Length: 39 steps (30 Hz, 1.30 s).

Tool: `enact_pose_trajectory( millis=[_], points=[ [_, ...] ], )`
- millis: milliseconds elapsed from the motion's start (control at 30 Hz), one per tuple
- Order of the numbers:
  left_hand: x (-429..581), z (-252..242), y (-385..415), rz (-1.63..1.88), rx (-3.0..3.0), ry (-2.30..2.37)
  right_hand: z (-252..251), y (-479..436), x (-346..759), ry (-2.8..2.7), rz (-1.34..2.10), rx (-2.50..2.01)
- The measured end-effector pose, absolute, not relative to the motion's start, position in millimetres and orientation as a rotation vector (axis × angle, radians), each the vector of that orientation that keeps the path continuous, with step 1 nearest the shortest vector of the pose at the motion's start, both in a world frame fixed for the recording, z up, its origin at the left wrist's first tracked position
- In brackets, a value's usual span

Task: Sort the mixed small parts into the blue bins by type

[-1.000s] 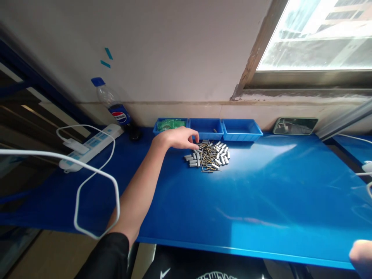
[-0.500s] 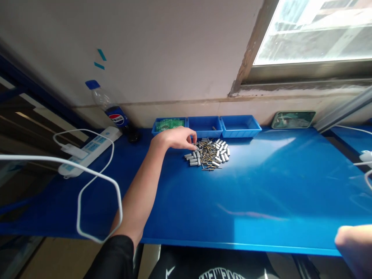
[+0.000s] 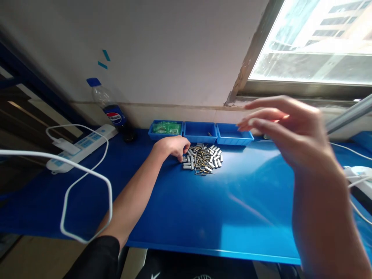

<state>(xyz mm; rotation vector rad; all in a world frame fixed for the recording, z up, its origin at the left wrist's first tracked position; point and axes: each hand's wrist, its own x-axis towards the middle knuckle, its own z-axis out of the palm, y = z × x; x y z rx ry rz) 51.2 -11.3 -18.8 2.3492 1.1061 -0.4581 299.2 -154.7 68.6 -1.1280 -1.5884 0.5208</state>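
My left hand [image 3: 173, 148] is at the left edge of a pile of small metal parts on the table. Its thumb and fingers pinch a short silver metal cylinder [image 3: 184, 159]. More silver metal cylinders [image 3: 215, 155] lie around the pile's edges, and thin brass-coloured rivets [image 3: 201, 158] are heaped in its middle. My right hand [image 3: 290, 130] is raised over the right side of the table, blurred. Its fingers are apart from the thumb, with nothing visible between them.
Behind the pile, three blue bins stand in a row: the left bin [image 3: 151, 133] holds green packets [image 3: 167, 128], the middle bin [image 3: 200, 138] a small part, beside the right bin [image 3: 235, 141]. A cola bottle [image 3: 114, 116], power strip [image 3: 87, 147] and white cable [image 3: 109, 186] are left.
My right hand has come up from the lower right corner to above the table. My left hand has shifted slightly to the pile's left edge. The camera view has turned a little.
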Motion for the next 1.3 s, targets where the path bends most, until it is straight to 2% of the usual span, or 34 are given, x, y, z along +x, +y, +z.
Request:
enact_pose_trajectory(
  millis=[133, 367, 533, 633, 733, 1167, 1300],
  points=[
    [52.6, -19.0, -13.3, -0.483, 2.376, 1.110, 28.3, -120.5, 297.3, -1.837, 0.847, -1.240],
    [50.4, -12.7, -15.3, -0.455, 2.387, 1.095, -34.9, -89.3, 287.5, -1.886, 1.059, -1.249],
    [44.4, -4.0, -15.4, -0.030, 2.302, 0.897, -52.4, -93.5, 285.5, -1.815, 1.133, -1.294],
    [47.8, 1.1, -20.4, 0.248, 2.228, 0.782, -60.1, -96.4, 281.2, -1.624, 1.334, -1.196],
    [54.0, 4.2, -26.6, 0.373, 2.192, 0.721, -65.2, -99.3, 274.6, -1.413, 1.481, -1.105],
    [65.8, 1.1, -30.5, 0.406, 2.221, 0.735, -72.0, -100.4, 267.0, -1.162, 1.428, -1.042],
    [61.9, 2.0, -27.7, 0.302, 2.286, 0.803, -76.5, -97.3, 269.9, -1.165, 1.400, -1.055]
  ],
)
